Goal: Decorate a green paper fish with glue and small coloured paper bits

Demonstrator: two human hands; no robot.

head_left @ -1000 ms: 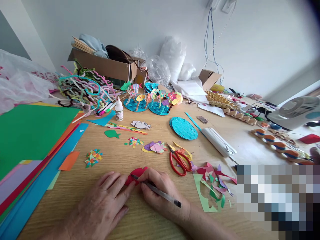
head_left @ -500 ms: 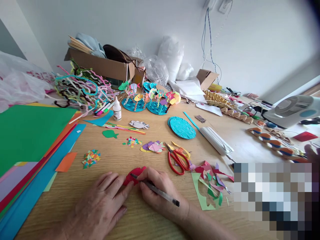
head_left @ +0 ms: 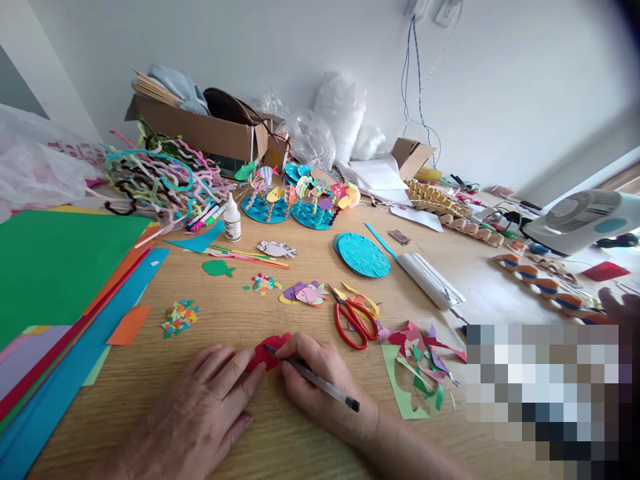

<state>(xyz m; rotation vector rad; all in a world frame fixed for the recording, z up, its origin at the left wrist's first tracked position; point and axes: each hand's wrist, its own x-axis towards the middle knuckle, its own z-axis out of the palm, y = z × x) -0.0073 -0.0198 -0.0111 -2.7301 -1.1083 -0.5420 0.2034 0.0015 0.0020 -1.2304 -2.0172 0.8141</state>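
A small red paper cutout (head_left: 263,359) lies on the table between my hands, its edges partly covered by my fingers. My left hand (head_left: 215,393) lies flat with its fingers stretched out, the fingertips touching the cutout's left side. With my right hand (head_left: 320,380) I grip a pen (head_left: 320,381) with a black cap end, its point on the red paper. Beyond the cutout are purple and pink paper fish (head_left: 310,294), and to their right red-handled scissors (head_left: 354,321) lie with the blades pointing away from me. A green paper fish (head_left: 217,268) rests farther left.
Coloured paper sheets (head_left: 65,267) are stacked at left, near a pile of paper bits (head_left: 180,319). Paper scraps (head_left: 420,367) lie right of my right hand. Farther back are a glue bottle (head_left: 232,220), blue ovals (head_left: 363,255) and a tangle of pipe cleaners (head_left: 155,173). A fan (head_left: 585,220) stands at right.
The pen's point has shifted very slightly over the red cutout. My left hand stays pressed in the same place. The whole view has moved a little.
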